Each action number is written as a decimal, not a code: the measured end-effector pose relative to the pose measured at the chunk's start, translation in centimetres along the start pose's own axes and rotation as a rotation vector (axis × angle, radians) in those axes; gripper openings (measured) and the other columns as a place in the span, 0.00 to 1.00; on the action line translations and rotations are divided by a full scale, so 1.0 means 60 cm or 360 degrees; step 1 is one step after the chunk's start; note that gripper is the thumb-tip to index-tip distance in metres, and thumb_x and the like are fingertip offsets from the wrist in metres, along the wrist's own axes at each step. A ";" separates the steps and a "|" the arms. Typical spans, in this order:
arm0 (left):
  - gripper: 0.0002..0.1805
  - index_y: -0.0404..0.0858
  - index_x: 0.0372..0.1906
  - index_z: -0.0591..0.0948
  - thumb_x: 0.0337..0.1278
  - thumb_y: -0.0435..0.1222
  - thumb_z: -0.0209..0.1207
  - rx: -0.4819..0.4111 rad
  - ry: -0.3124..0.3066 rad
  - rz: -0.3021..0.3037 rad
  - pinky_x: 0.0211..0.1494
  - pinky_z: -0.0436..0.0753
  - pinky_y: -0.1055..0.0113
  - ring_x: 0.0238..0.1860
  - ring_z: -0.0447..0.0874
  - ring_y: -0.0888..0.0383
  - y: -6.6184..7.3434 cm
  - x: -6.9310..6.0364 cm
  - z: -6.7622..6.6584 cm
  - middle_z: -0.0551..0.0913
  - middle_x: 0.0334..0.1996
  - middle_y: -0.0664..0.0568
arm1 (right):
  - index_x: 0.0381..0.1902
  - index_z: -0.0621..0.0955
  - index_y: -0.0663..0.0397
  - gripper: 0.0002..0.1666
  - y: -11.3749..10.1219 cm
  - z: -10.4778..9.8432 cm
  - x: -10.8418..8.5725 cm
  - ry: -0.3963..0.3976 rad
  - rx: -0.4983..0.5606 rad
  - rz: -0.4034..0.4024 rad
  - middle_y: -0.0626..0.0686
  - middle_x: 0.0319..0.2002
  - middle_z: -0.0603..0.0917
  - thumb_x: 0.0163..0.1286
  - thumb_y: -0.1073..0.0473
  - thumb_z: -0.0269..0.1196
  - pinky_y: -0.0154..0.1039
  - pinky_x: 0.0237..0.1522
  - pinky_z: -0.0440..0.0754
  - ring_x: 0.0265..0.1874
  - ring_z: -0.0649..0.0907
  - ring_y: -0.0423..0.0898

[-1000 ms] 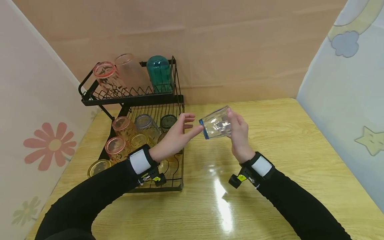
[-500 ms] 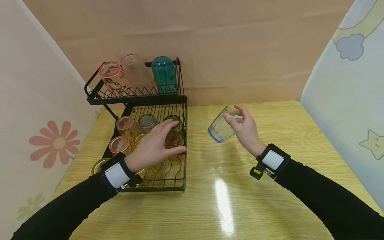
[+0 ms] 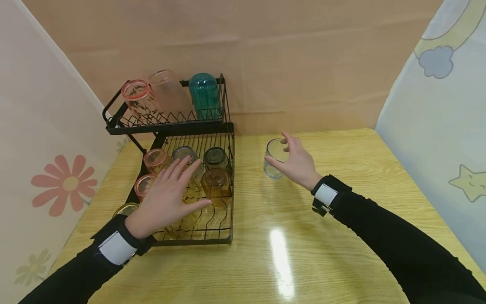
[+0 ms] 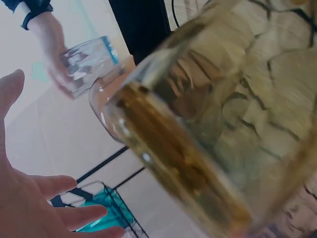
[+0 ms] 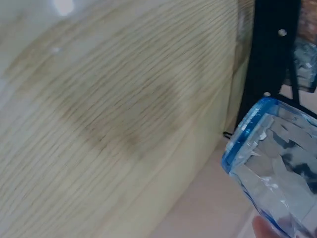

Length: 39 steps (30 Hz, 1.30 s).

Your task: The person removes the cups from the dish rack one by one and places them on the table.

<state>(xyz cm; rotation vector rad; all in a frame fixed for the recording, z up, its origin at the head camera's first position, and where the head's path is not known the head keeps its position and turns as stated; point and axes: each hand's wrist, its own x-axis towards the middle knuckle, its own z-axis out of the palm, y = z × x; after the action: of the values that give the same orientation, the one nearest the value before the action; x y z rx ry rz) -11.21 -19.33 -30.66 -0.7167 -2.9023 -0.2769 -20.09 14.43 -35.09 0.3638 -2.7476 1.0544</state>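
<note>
My right hand (image 3: 298, 164) holds a clear drinking glass (image 3: 272, 169) with a blue-tinted base, thumb and fingers round its side. It is almost upright, mouth up, right of the rack; I cannot tell whether its base touches the table. The right wrist view shows the blue base (image 5: 250, 131) and one fingertip. My left hand (image 3: 165, 202) hovers with spread fingers over the rack's lower tier, holding nothing. Below it a yellow glass (image 3: 191, 192) is partly hidden. In the left wrist view an amber-based glass (image 4: 183, 158) fills the foreground, apart from the fingers (image 4: 81, 218).
A black two-tier rack (image 3: 165, 128) stands on the wooden table (image 3: 334, 253). Its upper tier carries a pink glass (image 3: 140, 101), a pale tall glass (image 3: 171, 95) and a teal glass (image 3: 205, 95). Upside-down glasses, including a brown one (image 3: 215, 183) and a dark one (image 3: 216, 160), crowd the lower tier.
My left hand has drawn away from the clear glass, left and nearer over the rack. My right hand has turned the glass from lying sideways to nearly upright, mouth up.
</note>
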 end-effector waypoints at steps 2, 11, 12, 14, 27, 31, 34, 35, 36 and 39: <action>0.56 0.43 0.77 0.54 0.49 0.69 0.59 0.0007 0.0003 -0.0042 0.65 0.53 0.32 0.72 0.50 0.35 -0.004 -0.013 -0.001 0.53 0.74 0.37 | 0.75 0.55 0.58 0.55 0.005 0.010 0.008 -0.0040 -0.0052 0.0001 0.61 0.61 0.70 0.62 0.35 0.64 0.53 0.44 0.77 0.54 0.77 0.58; 0.62 0.41 0.78 0.46 0.48 0.71 0.57 0.0103 0.0046 -0.0140 0.65 0.54 0.33 0.72 0.47 0.33 -0.011 -0.049 -0.004 0.49 0.74 0.35 | 0.75 0.57 0.55 0.56 0.010 0.050 0.043 -0.0052 -0.0187 -0.0022 0.63 0.60 0.71 0.60 0.33 0.64 0.51 0.37 0.79 0.51 0.78 0.57; 0.62 0.41 0.78 0.45 0.47 0.71 0.57 0.0110 0.0041 -0.0148 0.64 0.54 0.32 0.72 0.47 0.33 -0.012 -0.051 -0.003 0.49 0.74 0.34 | 0.75 0.56 0.55 0.56 0.011 0.055 0.046 -0.0059 -0.0197 -0.0021 0.63 0.60 0.71 0.59 0.33 0.64 0.51 0.37 0.79 0.50 0.78 0.58; 0.62 0.41 0.78 0.45 0.47 0.72 0.56 0.0122 0.0030 -0.0159 0.64 0.54 0.32 0.72 0.47 0.32 -0.012 -0.054 -0.002 0.49 0.74 0.34 | 0.75 0.56 0.53 0.57 0.012 0.064 0.050 -0.0077 -0.0226 -0.0008 0.64 0.60 0.70 0.59 0.32 0.64 0.51 0.35 0.79 0.48 0.79 0.58; 0.62 0.37 0.76 0.54 0.43 0.72 0.59 0.0179 0.0071 -0.0164 0.60 0.56 0.27 0.71 0.49 0.30 -0.014 -0.071 0.009 0.53 0.73 0.31 | 0.77 0.52 0.51 0.59 0.028 0.081 0.048 -0.0140 -0.0346 0.0078 0.66 0.61 0.67 0.60 0.30 0.63 0.48 0.30 0.77 0.48 0.76 0.60; 0.63 0.39 0.77 0.52 0.42 0.71 0.61 0.0196 0.0088 -0.0161 0.59 0.56 0.27 0.71 0.49 0.30 -0.013 -0.076 0.015 0.53 0.73 0.31 | 0.78 0.48 0.50 0.62 0.027 0.069 0.047 -0.0175 -0.0375 0.0032 0.67 0.67 0.62 0.58 0.27 0.62 0.56 0.46 0.77 0.61 0.70 0.64; 0.63 0.40 0.77 0.53 0.41 0.70 0.62 0.0211 0.0101 -0.0151 0.58 0.58 0.26 0.70 0.50 0.29 -0.013 -0.079 0.023 0.54 0.72 0.31 | 0.78 0.46 0.50 0.63 0.025 0.050 0.049 -0.0211 -0.0412 -0.0028 0.66 0.72 0.54 0.59 0.26 0.60 0.61 0.58 0.69 0.68 0.61 0.66; 0.62 0.40 0.77 0.54 0.41 0.70 0.63 0.0213 0.0100 -0.0148 0.58 0.59 0.26 0.70 0.51 0.29 -0.013 -0.080 0.026 0.54 0.72 0.31 | 0.78 0.45 0.50 0.63 0.024 0.041 0.050 -0.0225 -0.0431 -0.0046 0.66 0.73 0.51 0.59 0.26 0.60 0.62 0.60 0.65 0.69 0.58 0.67; 0.61 0.41 0.77 0.54 0.42 0.70 0.62 0.0211 0.0095 -0.0146 0.58 0.59 0.27 0.70 0.51 0.29 -0.014 -0.081 0.029 0.54 0.72 0.31 | 0.78 0.45 0.50 0.63 0.023 0.033 0.051 -0.0236 -0.0460 -0.0065 0.66 0.74 0.49 0.60 0.26 0.59 0.63 0.62 0.63 0.70 0.57 0.67; 0.59 0.41 0.76 0.57 0.43 0.70 0.61 0.0210 0.0085 -0.0133 0.58 0.61 0.28 0.69 0.52 0.28 -0.015 -0.084 0.035 0.55 0.72 0.32 | 0.78 0.44 0.50 0.63 0.021 0.007 0.056 -0.0282 -0.0539 -0.0085 0.65 0.75 0.44 0.60 0.24 0.57 0.65 0.64 0.58 0.71 0.52 0.68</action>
<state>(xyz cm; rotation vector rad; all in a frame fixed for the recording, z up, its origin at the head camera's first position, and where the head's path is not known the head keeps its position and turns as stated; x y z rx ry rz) -7.39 -21.92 -33.76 -0.5595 -2.8714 -0.1105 -23.72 14.51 -35.38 0.4942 -2.9809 0.5507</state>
